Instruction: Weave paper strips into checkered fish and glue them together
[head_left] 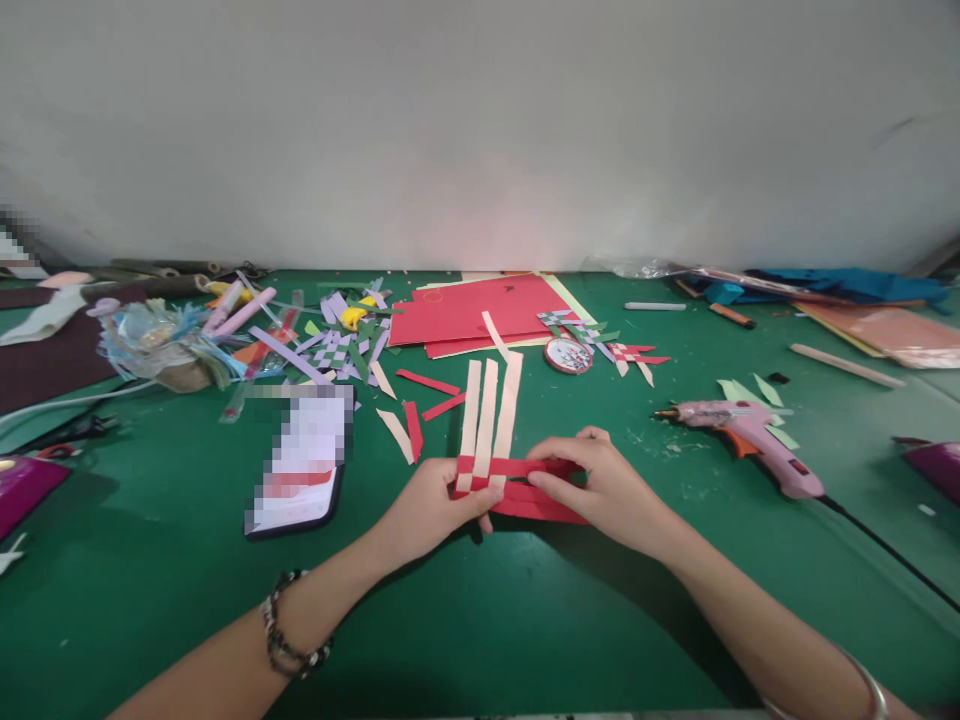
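Observation:
Between my hands are red paper strips [546,508] running sideways, interlaced at their left end with several cream paper strips [485,410] that point away from me. My left hand [439,505] pinches the woven corner, its thumb lying over the lower crossings. On the right, my right hand [592,485] has thumb and fingertips closed on the red strips, which are slightly parted there. The palm hides their far ends. Loose red strips [427,382] and a cream strip [396,435] lie on the green table just beyond my left hand.
A phone [304,460] lies left of my hands, a pink glue gun [757,440] with its cord to the right. Red paper sheets [480,310], a small round tin [568,355] and finished-looking woven pieces [634,355] sit behind. Purple and green scraps [341,345] are heaped back left.

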